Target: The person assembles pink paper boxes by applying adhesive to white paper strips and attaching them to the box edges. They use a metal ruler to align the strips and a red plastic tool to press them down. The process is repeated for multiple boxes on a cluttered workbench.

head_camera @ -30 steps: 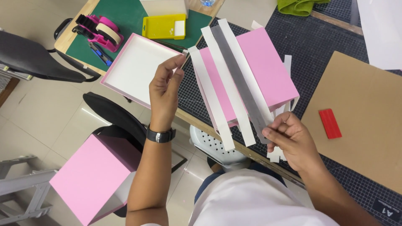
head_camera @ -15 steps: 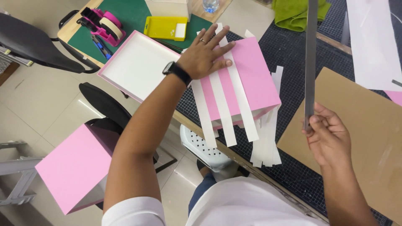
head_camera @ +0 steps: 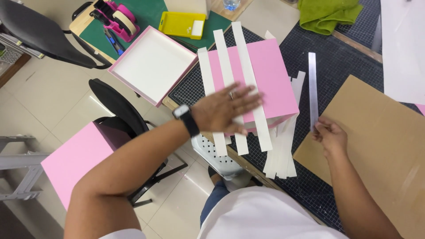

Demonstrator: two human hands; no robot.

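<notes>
My left hand, with a black watch on the wrist, lies flat with fingers spread on a pink box that carries three white paper strips laid lengthwise over its top. My right hand pinches the near end of a long grey metal ruler, which lies on the black cutting mat to the right of the box. A loose pile of white strips lies between the box and my right hand.
A brown cardboard sheet covers the mat at right. A shallow white-lined pink tray, a yellow tray, a pink tape dispenser and a green cloth sit farther off. Another pink box and black chairs stand at left.
My left hand slid down the box from its far end to press the strips flat. My right hand lowered the ruler from upright onto the mat.
</notes>
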